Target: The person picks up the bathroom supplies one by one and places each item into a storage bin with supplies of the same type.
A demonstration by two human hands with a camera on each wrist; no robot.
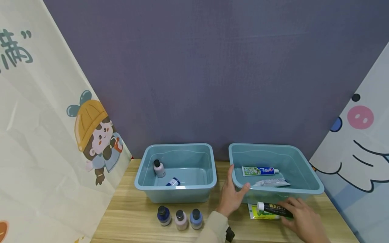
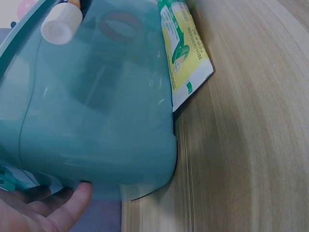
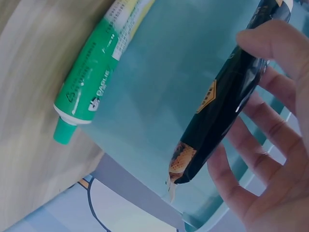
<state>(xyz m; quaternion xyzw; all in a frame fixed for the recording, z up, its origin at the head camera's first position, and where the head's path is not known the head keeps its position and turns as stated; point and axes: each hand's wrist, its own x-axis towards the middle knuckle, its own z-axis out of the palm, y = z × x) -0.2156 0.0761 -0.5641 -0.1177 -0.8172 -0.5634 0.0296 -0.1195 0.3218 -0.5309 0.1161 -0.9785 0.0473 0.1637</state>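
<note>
My right hand (image 1: 304, 221) pinches a black toothpaste tube (image 3: 217, 101) between thumb and fingers, its white cap pointing left. The tube is held outside the front wall of the right-hand blue bin (image 1: 276, 195). Partly behind it in the head view lies a yellow and green toothpaste tube (image 2: 188, 58) on the table, its green cap end showing in the right wrist view. My left hand (image 1: 230, 199) touches the bin's front left corner, thumb at the front rim and fingers along the left side. Inside that bin lie a green and blue toothpaste tube (image 1: 258, 171) and a whitish tube (image 1: 272, 183).
A second blue bin (image 1: 179, 195) stands to the left, holding a pale pink bottle (image 1: 159, 169) and a dark blue bottle (image 1: 174, 182). Before it stand a dark blue bottle (image 1: 164, 216), a pink bottle (image 1: 181, 221) and a lighter blue bottle (image 1: 196, 219), all black-capped. A dark partition (image 1: 212, 84) rises behind.
</note>
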